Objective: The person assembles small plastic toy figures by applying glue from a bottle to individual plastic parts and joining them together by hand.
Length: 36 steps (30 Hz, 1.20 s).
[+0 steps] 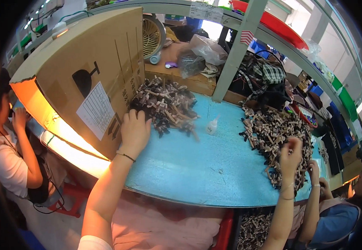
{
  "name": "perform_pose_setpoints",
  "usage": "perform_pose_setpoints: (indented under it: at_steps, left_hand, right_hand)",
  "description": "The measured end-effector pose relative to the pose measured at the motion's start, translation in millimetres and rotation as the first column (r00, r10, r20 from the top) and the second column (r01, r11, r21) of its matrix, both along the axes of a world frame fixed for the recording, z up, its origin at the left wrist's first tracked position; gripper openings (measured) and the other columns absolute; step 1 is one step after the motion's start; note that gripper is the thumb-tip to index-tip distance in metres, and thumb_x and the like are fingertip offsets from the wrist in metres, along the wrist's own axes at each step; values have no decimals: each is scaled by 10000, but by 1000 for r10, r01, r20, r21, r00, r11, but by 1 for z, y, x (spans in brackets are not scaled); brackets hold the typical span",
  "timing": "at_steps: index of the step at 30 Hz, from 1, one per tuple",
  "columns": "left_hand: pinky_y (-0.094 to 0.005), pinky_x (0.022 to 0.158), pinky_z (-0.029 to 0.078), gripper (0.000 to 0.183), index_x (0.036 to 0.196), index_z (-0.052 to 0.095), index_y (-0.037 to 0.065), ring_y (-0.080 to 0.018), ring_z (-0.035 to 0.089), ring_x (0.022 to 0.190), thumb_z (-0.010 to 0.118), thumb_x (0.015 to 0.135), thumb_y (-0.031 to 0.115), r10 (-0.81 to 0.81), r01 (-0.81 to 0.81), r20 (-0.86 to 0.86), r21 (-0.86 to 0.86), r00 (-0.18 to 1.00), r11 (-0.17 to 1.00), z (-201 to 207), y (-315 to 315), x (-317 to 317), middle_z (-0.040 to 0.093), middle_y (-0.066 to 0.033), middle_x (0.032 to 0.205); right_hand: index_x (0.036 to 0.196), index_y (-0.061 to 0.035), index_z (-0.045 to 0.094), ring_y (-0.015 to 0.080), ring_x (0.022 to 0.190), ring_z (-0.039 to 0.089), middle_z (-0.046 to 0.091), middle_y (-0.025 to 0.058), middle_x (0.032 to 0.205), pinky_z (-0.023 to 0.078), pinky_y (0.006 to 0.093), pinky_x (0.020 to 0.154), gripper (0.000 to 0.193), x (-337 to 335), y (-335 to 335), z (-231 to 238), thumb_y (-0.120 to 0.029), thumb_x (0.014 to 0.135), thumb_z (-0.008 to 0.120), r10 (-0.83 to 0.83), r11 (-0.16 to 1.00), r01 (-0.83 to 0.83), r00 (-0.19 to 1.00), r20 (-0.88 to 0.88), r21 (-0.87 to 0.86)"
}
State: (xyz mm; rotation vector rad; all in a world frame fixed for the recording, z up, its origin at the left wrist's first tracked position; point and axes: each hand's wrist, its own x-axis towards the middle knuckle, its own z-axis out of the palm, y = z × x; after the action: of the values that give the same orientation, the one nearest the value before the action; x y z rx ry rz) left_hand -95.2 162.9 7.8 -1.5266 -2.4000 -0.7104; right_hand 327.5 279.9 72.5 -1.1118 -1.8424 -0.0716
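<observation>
My left hand point(136, 132) lies at the near left edge of a heap of small figurines point(164, 102), beside the cardboard box. Its fingers are stretched out and the thumb stands apart; I see nothing held. The figurines are brown, cream and black with thin limbs, and some at the heap's right side are smeared by motion. Over a second, larger heap of figurines point(268, 137) on the right, my right hand point(291, 157) is raised with its fingers curled together. Whatever may be in those fingers is hidden. A small white squeeze bottle point(211, 126) stands between the heaps.
A tall cardboard box point(85, 79) with a lit inside borders the blue tabletop point(181, 175) on the left. Behind stand a fan point(152, 37), plastic bags point(204, 56) and a metal post point(239, 54). Other people sit left and right; one person's hand point(313, 171) is near mine.
</observation>
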Motion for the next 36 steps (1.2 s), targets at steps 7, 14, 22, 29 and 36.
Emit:
perform_pose_setpoints:
  at_steps: [7, 14, 22, 29, 36]
  left_hand:
    - [-402, 859, 422, 170, 913, 572, 6, -341, 467, 1052, 601, 748, 34, -431, 428, -14, 148, 902, 892, -21, -28, 17, 486, -164, 1108]
    - [-399, 907, 388, 358, 1068, 484, 5, -361, 461, 1060, 607, 733, 31, -478, 414, 132, 339, 868, 845, -2, -54, 24, 451, -191, 1151]
    - [-402, 663, 401, 388, 876, 523, 0, -329, 554, 750, 604, 803, 373, 62, -67, -102, -50, 993, 996, -10, -53, 20, 565, -156, 782]
    - [-382, 640, 385, 393, 807, 521, 46, -275, 559, 684, 637, 760, 418, 65, -61, -179, 26, 982, 998, -16, -30, 37, 563, -108, 702]
    - [-388, 723, 396, 430, 1064, 496, 16, -280, 540, 794, 691, 704, 147, -206, 207, -17, 118, 978, 971, -18, -58, 40, 552, -113, 852]
  right_hand:
    - [1042, 10, 506, 238, 762, 545, 542, 121, 881, 459, 319, 697, 294, -119, -22, -50, -57, 773, 602, 471, 856, -437, 879, 72, -276]
    - [1105, 32, 507, 279, 846, 551, 559, 152, 909, 460, 357, 723, 473, -173, 26, -102, -232, 751, 675, 326, 885, -298, 945, 19, -358]
    - [952, 16, 585, 257, 747, 574, 594, 129, 844, 468, 340, 675, 368, -181, 28, -98, -263, 732, 684, 301, 878, -308, 950, -79, -367]
    - [865, 11, 521, 132, 725, 594, 635, 107, 809, 469, 273, 596, 220, -162, -13, -78, -145, 786, 655, 283, 735, -513, 826, -488, -443]
    - [969, 28, 481, 135, 831, 598, 625, 109, 915, 463, 249, 730, 181, -125, -93, -48, -58, 844, 579, 344, 490, -756, 625, -701, -434]
